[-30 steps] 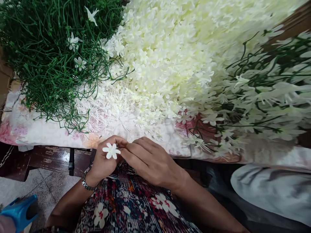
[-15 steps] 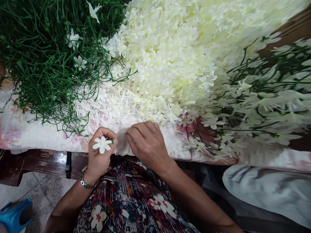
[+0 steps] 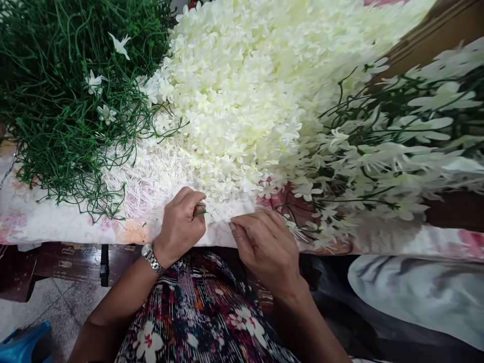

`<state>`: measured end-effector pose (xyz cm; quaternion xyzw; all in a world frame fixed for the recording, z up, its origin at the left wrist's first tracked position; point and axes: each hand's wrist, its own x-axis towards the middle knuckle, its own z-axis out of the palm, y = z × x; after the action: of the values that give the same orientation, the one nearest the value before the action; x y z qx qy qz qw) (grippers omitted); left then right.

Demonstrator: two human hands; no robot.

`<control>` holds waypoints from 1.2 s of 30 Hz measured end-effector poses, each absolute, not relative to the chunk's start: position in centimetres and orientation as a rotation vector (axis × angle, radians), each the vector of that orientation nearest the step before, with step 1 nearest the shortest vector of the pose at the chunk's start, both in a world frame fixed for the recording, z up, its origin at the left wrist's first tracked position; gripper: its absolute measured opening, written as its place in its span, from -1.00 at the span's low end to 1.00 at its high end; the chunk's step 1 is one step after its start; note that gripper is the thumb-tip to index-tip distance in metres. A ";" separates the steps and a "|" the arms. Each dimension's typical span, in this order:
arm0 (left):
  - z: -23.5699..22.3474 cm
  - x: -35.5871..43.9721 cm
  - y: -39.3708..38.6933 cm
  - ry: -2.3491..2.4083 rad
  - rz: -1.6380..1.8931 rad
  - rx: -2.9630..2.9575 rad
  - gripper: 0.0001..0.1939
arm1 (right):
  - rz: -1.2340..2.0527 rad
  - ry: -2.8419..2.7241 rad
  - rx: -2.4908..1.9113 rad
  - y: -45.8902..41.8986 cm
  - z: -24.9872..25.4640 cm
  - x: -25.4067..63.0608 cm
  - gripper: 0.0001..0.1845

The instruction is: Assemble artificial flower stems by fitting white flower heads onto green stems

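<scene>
L hand (image 3: 182,224) w/ green stem (image 3: 201,212) poking out twd R hand (image 3: 268,247).

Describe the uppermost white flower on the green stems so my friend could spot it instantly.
Start with the big tangled heap of green stems at the picture's left, above the flower-print cloth. Three white flowers show among the stems in a slanting line. The top flower is the one farthest from the cloth's front edge.

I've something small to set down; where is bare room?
A strip of cloth left of the left hand, between green stems and the near edge; a smaller patch between that hand and the right hand. Crowded: the stems, the loose blossoms, the stemmed flowers at right.
</scene>
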<state>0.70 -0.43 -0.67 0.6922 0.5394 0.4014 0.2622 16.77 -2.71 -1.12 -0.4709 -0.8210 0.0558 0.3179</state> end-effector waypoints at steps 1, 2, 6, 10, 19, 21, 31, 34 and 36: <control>-0.7 0.9 -0.3 1.481 1.051 1.917 -0.68 | 0.148 -2.140 -1.227 -2.7 -1.1 16.8 -0.88; -0.7 1.0 -0.2 1.507 1.004 1.957 -0.70 | 0.152 -2.124 -1.219 -2.7 -1.1 16.9 -0.87; -1.1 1.5 0.1 1.623 0.826 2.056 -0.79 | 0.195 -2.075 -1.221 -2.6 -1.1 17.0 -0.85; -1.0 1.4 0.2 1.605 0.899 2.020 -0.77 | 0.247 -2.061 -1.233 -2.6 -1.3 17.0 -0.86; 0.5 -0.5 -1.3 1.132 1.278 0.785 -0.93 | 0.435 -1.959 -1.080 -1.8 1.1 15.2 -0.86; 0.6 -0.9 -1.7 1.007 1.251 0.574 -0.90 | 0.462 -1.957 -1.015 -1.7 1.8 14.3 -0.86; 0.4 -1.5 -3.0 0.879 1.313 0.611 -0.94 | 0.284 -2.092 -1.018 -1.9 2.7 12.2 -0.97; 0.1 -1.4 -3.2 0.936 1.363 0.708 -0.93 | 0.248 -2.115 -1.047 -2.0 2.2 11.9 -0.97; -0.2 -1.4 -3.3 0.980 1.386 0.810 -0.93 | 0.238 -2.124 -1.056 -2.1 2.0 11.9 -0.97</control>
<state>-1.43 -3.35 -0.22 0.3478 0.4208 0.5952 0.5896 11.86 -2.09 1.97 -0.4116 -0.8277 0.0926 0.3699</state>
